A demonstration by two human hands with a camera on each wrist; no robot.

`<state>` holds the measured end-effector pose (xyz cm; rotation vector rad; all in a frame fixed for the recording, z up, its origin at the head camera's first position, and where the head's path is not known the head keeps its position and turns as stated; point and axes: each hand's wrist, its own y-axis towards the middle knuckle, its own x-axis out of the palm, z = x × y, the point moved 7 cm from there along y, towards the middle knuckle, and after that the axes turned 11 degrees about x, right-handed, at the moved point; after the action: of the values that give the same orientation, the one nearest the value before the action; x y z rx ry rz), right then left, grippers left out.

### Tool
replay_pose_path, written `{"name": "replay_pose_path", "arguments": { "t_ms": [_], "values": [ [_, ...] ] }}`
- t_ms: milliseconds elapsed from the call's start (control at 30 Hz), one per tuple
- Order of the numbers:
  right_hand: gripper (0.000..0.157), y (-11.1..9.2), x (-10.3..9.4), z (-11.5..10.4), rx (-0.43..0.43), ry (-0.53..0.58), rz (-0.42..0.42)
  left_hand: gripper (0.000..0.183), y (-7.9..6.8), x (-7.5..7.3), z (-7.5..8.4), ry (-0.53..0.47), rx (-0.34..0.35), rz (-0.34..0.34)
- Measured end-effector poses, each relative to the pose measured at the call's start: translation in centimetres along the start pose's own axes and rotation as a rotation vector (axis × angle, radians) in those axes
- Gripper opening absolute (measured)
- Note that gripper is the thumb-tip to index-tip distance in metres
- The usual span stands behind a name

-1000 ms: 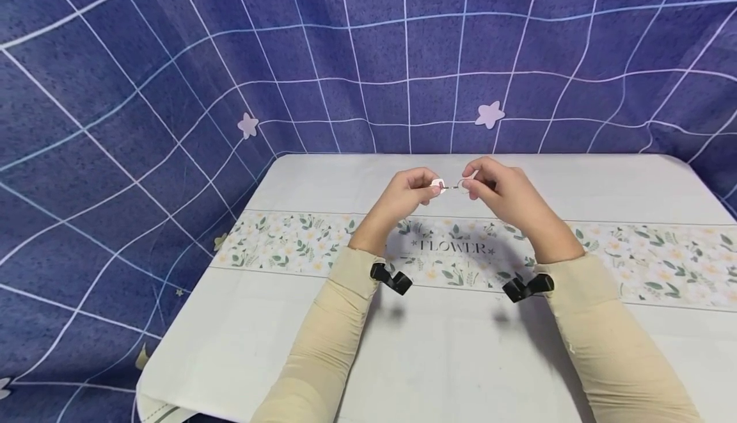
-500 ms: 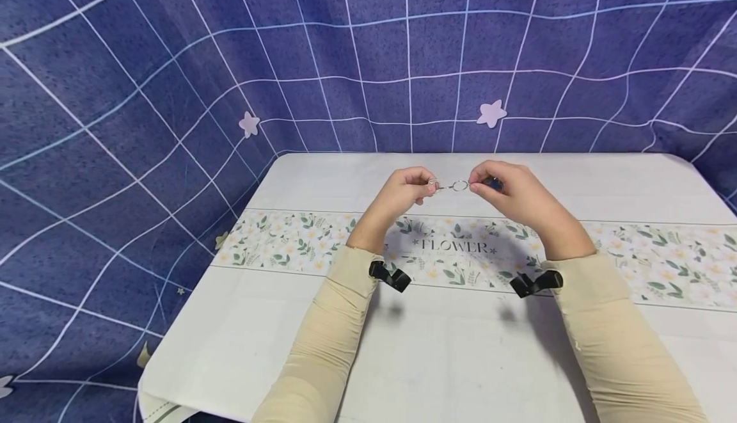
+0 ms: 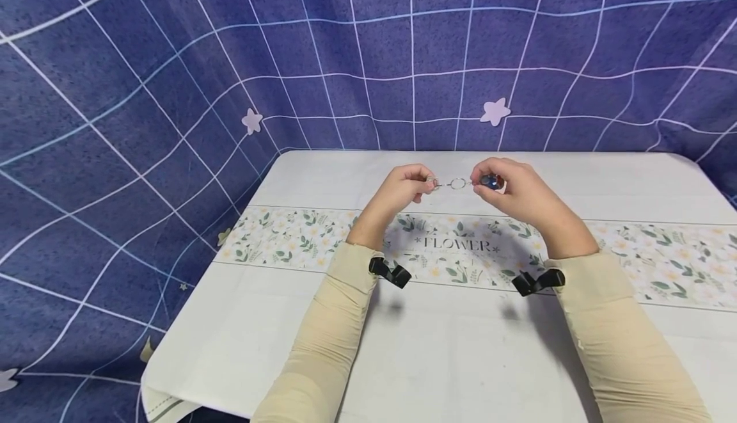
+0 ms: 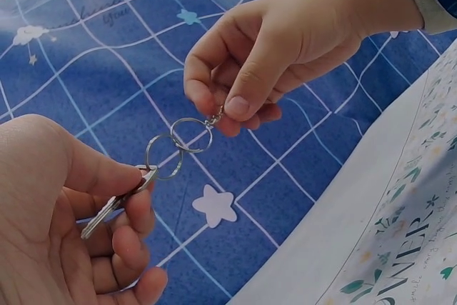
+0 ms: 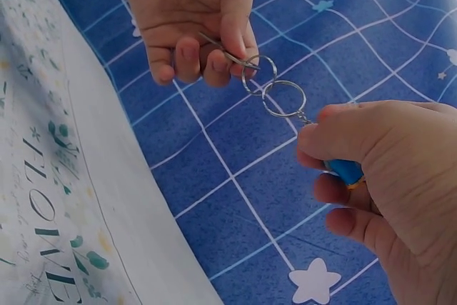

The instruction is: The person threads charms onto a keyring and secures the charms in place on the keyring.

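Thumb and fingers of my left hand (image 3: 400, 187) pinch a silver key (image 4: 107, 216) at its head, its blade pointing back toward the palm in the left wrist view. A metal split ring (image 5: 273, 66) runs from the key and is linked with a second split ring (image 5: 305, 98). My right hand (image 3: 515, 186) pinches the short chain (image 4: 216, 115) of that second ring, a keychain. Its blue charm (image 5: 346, 171), with some orange, sits partly hidden within the right fingers. Both rings hang in the gap between the hands, raised over the table.
Under the arms lies a white table (image 3: 242, 320) with a floral strip (image 3: 305, 240) lettered FLOWER. A blue gridded curtain (image 3: 357, 52) with star shapes rises behind it and on the left. Black camera mounts (image 3: 391, 272) sit on both wrists.
My right hand has shifted slightly right, its fingers moving from the ring to the chain. More of the ring and the blue charm now show. The left hand stays nearly in place.
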<state>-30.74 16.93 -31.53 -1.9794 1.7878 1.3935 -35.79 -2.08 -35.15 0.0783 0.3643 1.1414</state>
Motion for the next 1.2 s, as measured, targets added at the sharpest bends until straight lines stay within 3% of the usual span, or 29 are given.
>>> {"name": "replay_pose_path", "arguments": {
  "t_ms": [533,767,1033,1200],
  "values": [
    [0.007,-0.5,0.9,1.4,0.095,0.073,-0.085,0.006,-0.5,0.1,-0.7,0.048,-0.028,-0.015],
    [0.013,-1.5,2.7,2.9,0.164,0.047,-0.175,0.006,-1.2,0.4,-2.5,0.059,-0.064,-0.027],
    [0.020,-2.2,4.8,4.8,0.236,0.037,-0.259,0.007,-2.0,0.9,-4.3,0.183,-0.021,-0.068],
    [0.021,-2.7,6.1,5.9,0.286,0.067,-0.277,0.008,-2.1,1.2,-5.8,0.211,-0.021,-0.041]
  ]
}}
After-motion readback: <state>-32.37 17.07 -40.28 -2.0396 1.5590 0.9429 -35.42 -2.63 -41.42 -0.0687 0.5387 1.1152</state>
